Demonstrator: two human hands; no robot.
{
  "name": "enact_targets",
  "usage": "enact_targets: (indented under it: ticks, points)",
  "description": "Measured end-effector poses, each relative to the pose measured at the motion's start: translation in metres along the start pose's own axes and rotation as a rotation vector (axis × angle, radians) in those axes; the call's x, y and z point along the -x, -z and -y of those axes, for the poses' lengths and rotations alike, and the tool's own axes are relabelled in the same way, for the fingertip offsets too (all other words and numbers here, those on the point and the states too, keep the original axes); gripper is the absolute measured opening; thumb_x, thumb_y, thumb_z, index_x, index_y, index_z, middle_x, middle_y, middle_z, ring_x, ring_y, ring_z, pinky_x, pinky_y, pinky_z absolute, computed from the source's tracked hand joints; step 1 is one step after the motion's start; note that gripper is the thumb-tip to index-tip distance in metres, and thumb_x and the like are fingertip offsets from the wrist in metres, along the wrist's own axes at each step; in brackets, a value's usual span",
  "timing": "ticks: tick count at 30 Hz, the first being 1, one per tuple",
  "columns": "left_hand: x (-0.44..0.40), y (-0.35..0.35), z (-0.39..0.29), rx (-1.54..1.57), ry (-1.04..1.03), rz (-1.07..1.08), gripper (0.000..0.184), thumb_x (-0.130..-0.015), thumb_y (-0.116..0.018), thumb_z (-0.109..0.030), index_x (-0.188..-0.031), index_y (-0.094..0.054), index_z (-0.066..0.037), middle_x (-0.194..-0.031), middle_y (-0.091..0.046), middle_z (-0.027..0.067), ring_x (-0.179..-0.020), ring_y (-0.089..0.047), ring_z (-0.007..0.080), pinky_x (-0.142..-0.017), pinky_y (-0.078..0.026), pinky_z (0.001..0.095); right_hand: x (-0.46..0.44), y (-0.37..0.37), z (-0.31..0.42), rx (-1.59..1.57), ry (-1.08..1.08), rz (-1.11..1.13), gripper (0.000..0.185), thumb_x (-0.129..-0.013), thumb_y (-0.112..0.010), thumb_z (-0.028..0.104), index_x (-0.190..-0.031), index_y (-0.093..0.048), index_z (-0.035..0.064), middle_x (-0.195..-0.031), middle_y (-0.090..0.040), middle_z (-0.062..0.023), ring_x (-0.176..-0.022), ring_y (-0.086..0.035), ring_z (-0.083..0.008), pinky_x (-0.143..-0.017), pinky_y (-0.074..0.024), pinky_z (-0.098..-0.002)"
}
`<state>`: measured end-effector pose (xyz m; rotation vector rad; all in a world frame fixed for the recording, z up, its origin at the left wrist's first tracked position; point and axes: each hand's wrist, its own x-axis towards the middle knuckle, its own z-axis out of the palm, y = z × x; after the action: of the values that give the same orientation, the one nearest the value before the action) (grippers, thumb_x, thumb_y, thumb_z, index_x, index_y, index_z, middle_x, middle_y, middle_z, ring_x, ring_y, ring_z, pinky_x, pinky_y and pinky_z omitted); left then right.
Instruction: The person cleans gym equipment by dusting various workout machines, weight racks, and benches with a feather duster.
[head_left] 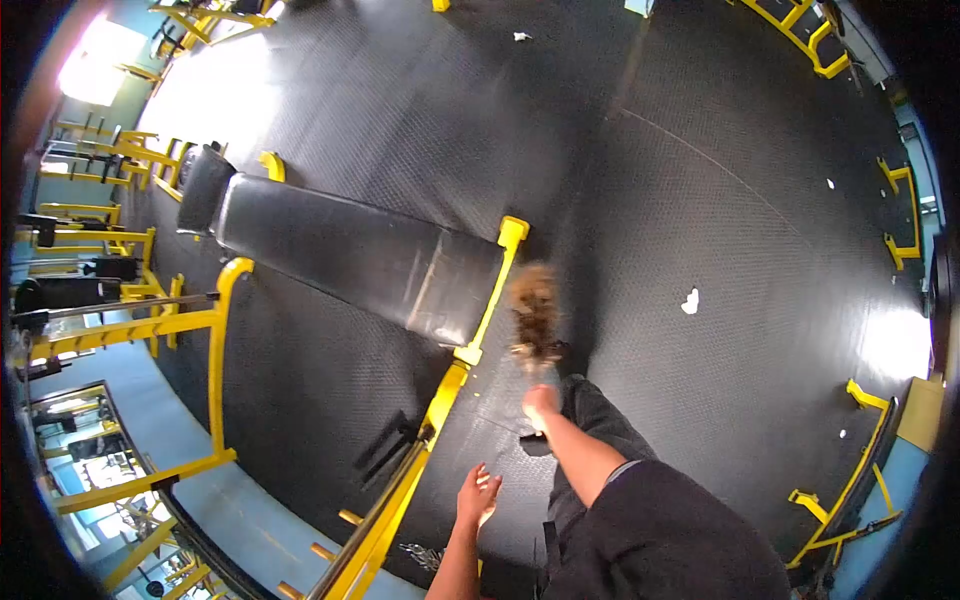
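Observation:
My right hand (540,402) is closed around the handle of a brush (535,315) with shaggy brown bristles. Motion blurs the brush, which points away from me above the dark floor, just right of the bench's yellow end frame (512,232). Lower down, my left hand (480,497) hangs empty beside the yellow upright, its fingers loosely bent and apart. A padded black bench (350,245) stretches to the left, with a pale worn streak across its near end.
Dark textured rubber flooring (720,200) carries a few white scraps, one a crumpled white piece (690,301). A yellow rack (217,370) stands left of the bench. More yellow gym frames (905,215) line the walls. A mirror (90,430) is at lower left.

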<state>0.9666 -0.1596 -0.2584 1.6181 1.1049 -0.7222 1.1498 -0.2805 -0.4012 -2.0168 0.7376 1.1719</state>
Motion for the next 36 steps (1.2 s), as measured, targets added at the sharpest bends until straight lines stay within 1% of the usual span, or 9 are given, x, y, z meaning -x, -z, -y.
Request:
enact_targets:
  ticks: [9, 15, 18, 22, 25, 27, 31, 33, 36]
  points:
    - [-0.033, 0.015, -0.101, -0.039, -0.011, -0.059, 0.068, -0.077, -0.070, -0.038, -0.131, -0.045, -0.005, -0.118, -0.060, 0.0146, -0.107, -0.060, 0.0200, -0.084, -0.049, 0.0309, 0.006, 0.198, 0.015, -0.072, 0.106, 0.140, 0.029, -0.091, -0.051, 0.033, -0.083, -0.060, 0.0063, -0.057, -0.049, -0.0094, -0.036, -0.040, -0.0191, -0.033, -0.0295, -0.0348]
    - [-0.078, 0.020, -0.179, 0.307, -0.180, -0.190, 0.062, -0.077, -0.071, -0.029, -0.128, -0.047, -0.003, -0.102, -0.064, 0.0124, -0.081, -0.060, 0.0161, -0.068, -0.048, 0.0273, 0.056, 0.312, 0.072, -0.070, 0.094, 0.100, 0.032, -0.089, -0.056, 0.035, -0.100, -0.061, 0.0057, -0.058, -0.050, -0.0043, -0.040, -0.041, -0.0129, -0.035, -0.0314, -0.0300]
    - [-0.090, 0.022, -0.228, 0.436, -0.233, -0.190, 0.062, -0.077, -0.073, -0.029, -0.127, -0.047, -0.002, -0.098, -0.065, 0.0131, -0.076, -0.060, 0.0158, -0.064, -0.048, 0.0267, 0.074, 0.346, 0.122, -0.121, 0.280, -0.004, 0.035, -0.086, -0.059, 0.037, -0.082, -0.059, 0.0028, -0.052, -0.049, -0.0041, -0.037, -0.045, -0.0142, -0.034, -0.0327, -0.0329]
    - [-0.108, 0.029, -0.270, 0.009, -0.163, -0.172, 0.070, -0.073, -0.073, -0.036, -0.126, -0.049, 0.001, -0.095, -0.066, 0.0141, -0.081, -0.063, 0.0187, -0.069, -0.049, 0.0298, 0.075, 0.372, 0.180, -0.141, 0.355, -0.005, 0.033, -0.084, -0.063, 0.034, -0.079, -0.058, 0.0023, -0.053, -0.050, -0.0039, -0.039, -0.046, -0.0146, -0.036, -0.0354, -0.0326]
    - [-0.186, 0.003, -0.245, -0.118, -0.076, -0.224, 0.074, -0.069, -0.068, -0.050, -0.126, -0.052, -0.004, -0.116, -0.061, 0.0165, -0.108, -0.058, 0.0310, -0.090, -0.046, 0.0367, 0.053, 0.379, 0.201, -0.005, 0.388, 0.022, 0.025, -0.084, -0.063, 0.023, -0.073, -0.051, 0.0035, -0.051, -0.045, -0.0034, -0.035, -0.042, -0.0137, -0.032, -0.0331, -0.0320]
    - [-0.179, 0.014, -0.276, -0.164, -0.005, -0.006, 0.076, -0.069, -0.067, -0.051, -0.126, -0.052, -0.002, -0.118, -0.060, 0.0172, -0.110, -0.057, 0.0315, -0.092, -0.044, 0.0370, 0.065, 0.379, 0.226, 0.053, 0.407, -0.061, 0.029, -0.083, -0.064, 0.020, -0.064, -0.046, 0.0064, -0.051, -0.044, -0.0026, -0.038, -0.042, -0.0134, -0.035, -0.0335, -0.0316]
    - [-0.190, 0.009, -0.317, -0.086, -0.064, -0.141, 0.076, -0.072, -0.066, -0.049, -0.130, -0.048, -0.004, -0.115, -0.061, 0.0169, -0.109, -0.057, 0.0302, -0.092, -0.044, 0.0374, 0.051, 0.390, 0.276, 0.100, 0.462, 0.007, 0.029, -0.082, -0.064, 0.018, -0.062, -0.046, 0.0063, -0.054, -0.044, -0.0008, -0.044, -0.042, -0.0115, -0.040, -0.0335, -0.0299]
    - [-0.190, 0.019, -0.339, 0.042, -0.002, -0.163, 0.075, -0.073, -0.065, -0.049, -0.132, -0.046, -0.006, -0.117, -0.060, 0.0172, -0.110, -0.056, 0.0302, -0.092, -0.044, 0.0379, 0.022, 0.397, 0.294, 0.240, 0.672, -0.007, 0.041, -0.085, -0.062, 0.035, -0.115, -0.058, 0.0077, -0.085, -0.062, -0.0098, -0.072, -0.058, -0.0198, -0.059, -0.0485, -0.0384]
    - [-0.181, 0.042, -0.372, 0.174, 0.029, -0.211, 0.072, -0.074, -0.062, -0.049, -0.128, -0.050, -0.004, -0.127, -0.053, 0.0189, -0.118, -0.050, 0.0327, -0.099, -0.040, 0.0379, 0.010, 0.399, 0.350, 0.371, 0.886, 0.044, 0.039, -0.088, -0.060, 0.036, -0.110, -0.060, 0.0041, -0.083, -0.062, -0.0101, -0.070, -0.056, -0.0220, -0.060, -0.0463, -0.0380]
